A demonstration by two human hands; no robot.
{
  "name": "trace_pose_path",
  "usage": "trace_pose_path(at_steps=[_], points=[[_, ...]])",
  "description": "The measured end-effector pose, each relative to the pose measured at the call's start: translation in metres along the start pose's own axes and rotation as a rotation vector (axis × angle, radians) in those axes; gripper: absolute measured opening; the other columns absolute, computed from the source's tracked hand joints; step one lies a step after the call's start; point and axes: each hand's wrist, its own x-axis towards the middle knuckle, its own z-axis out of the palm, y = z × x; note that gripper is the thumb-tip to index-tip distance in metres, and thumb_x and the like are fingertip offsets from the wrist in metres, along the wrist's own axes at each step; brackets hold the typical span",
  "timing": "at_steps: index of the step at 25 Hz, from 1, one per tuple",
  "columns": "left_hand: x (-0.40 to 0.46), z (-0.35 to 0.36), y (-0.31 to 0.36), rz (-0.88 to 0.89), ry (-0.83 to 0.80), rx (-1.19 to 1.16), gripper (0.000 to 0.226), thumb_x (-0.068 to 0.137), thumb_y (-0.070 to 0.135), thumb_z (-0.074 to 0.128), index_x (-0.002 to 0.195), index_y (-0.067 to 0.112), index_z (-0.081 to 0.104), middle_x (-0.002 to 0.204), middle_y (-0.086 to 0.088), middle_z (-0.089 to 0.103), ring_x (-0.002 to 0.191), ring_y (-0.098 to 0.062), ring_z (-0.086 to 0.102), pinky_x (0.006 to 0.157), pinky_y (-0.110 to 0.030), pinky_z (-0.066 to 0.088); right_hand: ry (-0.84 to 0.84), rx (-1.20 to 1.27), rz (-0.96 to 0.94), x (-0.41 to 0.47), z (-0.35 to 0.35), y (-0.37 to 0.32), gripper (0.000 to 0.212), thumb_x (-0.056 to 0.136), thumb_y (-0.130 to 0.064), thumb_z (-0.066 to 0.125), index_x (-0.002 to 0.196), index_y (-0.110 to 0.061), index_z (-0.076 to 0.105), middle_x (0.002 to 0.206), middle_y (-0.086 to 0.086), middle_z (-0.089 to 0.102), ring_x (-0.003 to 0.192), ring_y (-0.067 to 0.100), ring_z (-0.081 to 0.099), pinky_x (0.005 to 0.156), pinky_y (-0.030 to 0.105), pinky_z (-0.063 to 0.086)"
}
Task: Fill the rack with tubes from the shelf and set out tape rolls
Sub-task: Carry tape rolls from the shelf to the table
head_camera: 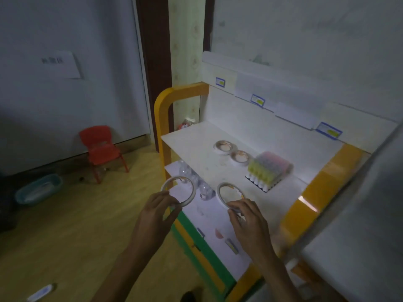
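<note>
My left hand (156, 211) pinches a thin white tape roll (189, 185) in the air, just left of the shelf's front edge. A second thin white tape roll (222, 197) is gripped at its near rim by my right hand (246, 221), above the front edge of the white top shelf (192, 140). Two thicker tape rolls lie flat on that shelf, one (224, 147) behind the other (239, 157). To their right stands the tube rack (269, 171), filled with tubes that have yellow and pink caps.
The shelf unit has an orange frame (161, 110) and a green lower edge (196, 240). Clear bottles (205, 190) stand on the lower shelf. A red child's chair (100, 147) and a teal basin (37, 188) are on the wooden floor at left.
</note>
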Motion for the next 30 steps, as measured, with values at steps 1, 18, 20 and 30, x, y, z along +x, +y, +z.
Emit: trace_pose_path(at_steps=[1, 18, 20, 30], points=[[0.012, 0.008, -0.015, -0.003, -0.004, 0.0, 0.02, 0.069, 0.004, 0.083, 0.081, 0.01, 0.068, 0.082, 0.002, 0.066, 0.101, -0.015, 0.056, 0.081, -0.02, 0.043, 0.006, 0.007, 0.013, 0.014, 0.011, 0.006, 0.013, 0.09, -0.018, 0.06, 0.1, -0.024, 0.065, 0.097, -0.017, 0.055, 0.088, -0.005, 0.053, 0.073, 0.011, 0.043], [0.252, 0.192, -0.154, 0.168, -0.263, -0.186, 0.018, 0.072, 0.013, 0.083, 0.082, 0.013, 0.068, 0.089, 0.0, 0.068, 0.099, -0.019, 0.06, 0.083, -0.019, 0.043, 0.226, -0.168, 0.254, 0.2, 0.094, 0.115, 0.014, 0.09, -0.028, 0.052, 0.094, -0.024, 0.065, 0.099, -0.011, 0.06, 0.096, 0.011, 0.057, 0.081, 0.026, 0.047], [0.271, 0.215, -0.165, 0.197, -0.317, -0.234, 0.017, 0.074, 0.015, 0.082, 0.084, 0.014, 0.068, 0.091, -0.002, 0.068, 0.098, -0.017, 0.059, 0.081, -0.02, 0.045, 0.262, -0.245, 0.291, 0.208, 0.1, 0.128, 0.022, 0.09, -0.031, 0.047, 0.093, -0.021, 0.066, 0.102, -0.003, 0.064, 0.101, 0.018, 0.056, 0.084, 0.027, 0.044], [0.318, 0.305, -0.194, 0.43, -0.542, -0.432, 0.031, 0.084, 0.036, 0.056, 0.09, 0.01, 0.071, 0.099, -0.008, 0.069, 0.1, -0.019, 0.056, 0.085, -0.029, 0.046, 0.371, -0.59, 0.446, 0.224, 0.144, 0.136, 0.022, 0.094, -0.024, 0.048, 0.096, -0.014, 0.068, 0.092, 0.003, 0.062, 0.086, 0.023, 0.059, 0.073, 0.03, 0.048]])
